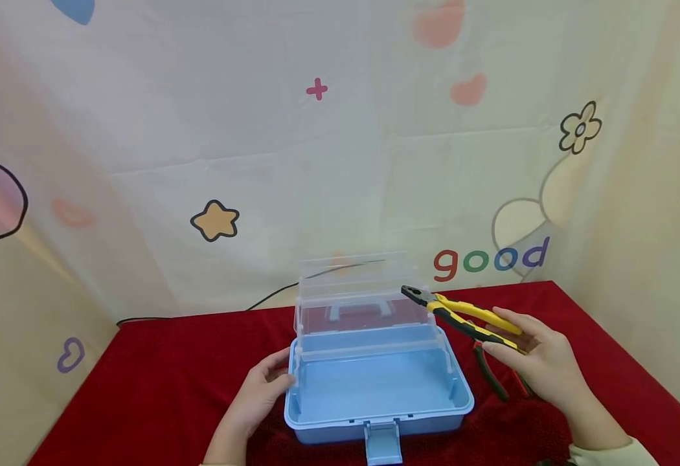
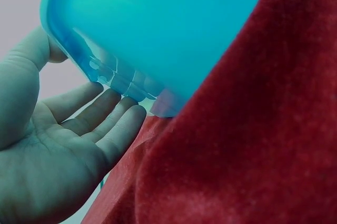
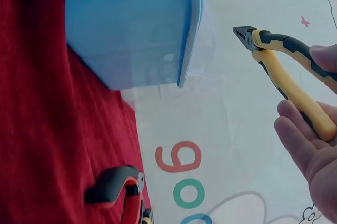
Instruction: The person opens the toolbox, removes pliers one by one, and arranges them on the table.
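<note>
A light blue toolbox (image 1: 375, 388) stands on red cloth with its clear lid (image 1: 363, 291) raised at the back; its tray bottom is bare. My left hand (image 1: 264, 388) holds the box's left side, thumb at the rim and fingers against the outer wall, as the left wrist view shows the hand (image 2: 68, 124) beside the blue wall (image 2: 152, 29). Above the right side of the box, my right hand (image 1: 544, 356) grips yellow-and-black combination pliers (image 1: 462, 317) by the handles, their dark head pointing left. In the right wrist view the pliers (image 3: 284, 71) have their handles spread.
A red-and-black handled tool (image 1: 488, 372) lies on the cloth right of the box, partly behind my right hand; the right wrist view shows its handles (image 3: 124, 187). The front latch (image 1: 383, 443) hangs down. A thin black cable (image 1: 282, 289) runs along the patterned curtain behind.
</note>
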Demonstrator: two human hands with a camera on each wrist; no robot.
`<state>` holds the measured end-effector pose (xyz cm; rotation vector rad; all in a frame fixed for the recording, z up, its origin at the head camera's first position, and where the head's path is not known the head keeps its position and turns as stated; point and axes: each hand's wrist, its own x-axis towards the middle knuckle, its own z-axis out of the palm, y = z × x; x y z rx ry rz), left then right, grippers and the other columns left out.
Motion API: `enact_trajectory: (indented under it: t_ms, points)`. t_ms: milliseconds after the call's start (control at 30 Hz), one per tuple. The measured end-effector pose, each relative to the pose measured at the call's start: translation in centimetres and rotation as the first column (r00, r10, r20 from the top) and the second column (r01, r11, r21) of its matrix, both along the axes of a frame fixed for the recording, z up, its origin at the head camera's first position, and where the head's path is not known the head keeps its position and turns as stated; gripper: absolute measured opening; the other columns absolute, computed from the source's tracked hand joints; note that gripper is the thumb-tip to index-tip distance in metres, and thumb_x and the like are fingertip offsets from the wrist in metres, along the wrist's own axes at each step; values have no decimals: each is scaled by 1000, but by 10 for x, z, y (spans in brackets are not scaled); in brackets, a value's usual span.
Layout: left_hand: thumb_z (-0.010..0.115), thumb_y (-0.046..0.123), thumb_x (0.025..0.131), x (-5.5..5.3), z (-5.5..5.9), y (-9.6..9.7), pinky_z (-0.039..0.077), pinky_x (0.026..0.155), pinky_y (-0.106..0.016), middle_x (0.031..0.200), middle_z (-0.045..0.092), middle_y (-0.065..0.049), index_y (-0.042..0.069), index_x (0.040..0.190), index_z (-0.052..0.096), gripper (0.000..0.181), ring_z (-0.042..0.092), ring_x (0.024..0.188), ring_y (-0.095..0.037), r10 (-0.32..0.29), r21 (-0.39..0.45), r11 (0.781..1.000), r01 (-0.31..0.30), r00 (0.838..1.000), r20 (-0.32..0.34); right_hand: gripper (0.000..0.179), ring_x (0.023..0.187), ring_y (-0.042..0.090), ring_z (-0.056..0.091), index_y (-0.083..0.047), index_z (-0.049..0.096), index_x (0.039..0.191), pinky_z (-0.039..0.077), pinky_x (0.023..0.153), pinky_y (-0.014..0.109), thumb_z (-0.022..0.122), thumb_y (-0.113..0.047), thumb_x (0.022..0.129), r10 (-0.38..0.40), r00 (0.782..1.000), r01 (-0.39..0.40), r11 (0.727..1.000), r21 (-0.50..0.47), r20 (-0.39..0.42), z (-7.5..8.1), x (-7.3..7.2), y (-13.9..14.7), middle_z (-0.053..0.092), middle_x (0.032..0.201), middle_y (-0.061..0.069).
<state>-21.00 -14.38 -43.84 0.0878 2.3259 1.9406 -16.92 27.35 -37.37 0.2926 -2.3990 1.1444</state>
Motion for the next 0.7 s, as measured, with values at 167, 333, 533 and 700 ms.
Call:
enact_trajectory:
  t_ms: [167,333,533,700]
  points:
    - [57,11,86,0,1,2,54,89,-43,131,54,-20,3,138,44,54,61,109,-27,8,-6,1000,-8,1000,1,59,88,-19,52,-6,53,134,50,66,7,75,-15,79,-44,999,44,999,7,22,0,-1,9,61,119,22]
    - [56,11,87,0,0,1,54,89,-42,130,55,-19,3,138,44,54,61,108,-25,8,-11,1000,-8,1000,6,59,86,-12,60,-5,53,133,48,66,4,75,-17,80,-78,997,78,997,28,19,0,-1,16,61,117,22]
    - [57,12,87,-1,-2,1,54,88,-42,129,55,-19,3,139,44,54,61,107,-24,10,-20,1000,-10,1000,10,58,87,19,69,-4,52,133,49,63,7,73,-23,82,-149,988,147,987,65,40,-1,-1,27,60,116,22]
    - [57,12,87,-1,-1,2,54,88,-43,129,55,-19,3,139,44,54,61,107,-25,11,-20,1000,-11,1000,12,61,92,38,66,-6,50,135,51,61,10,71,-29,83,-194,976,187,980,70,100,-2,-1,37,58,118,23]
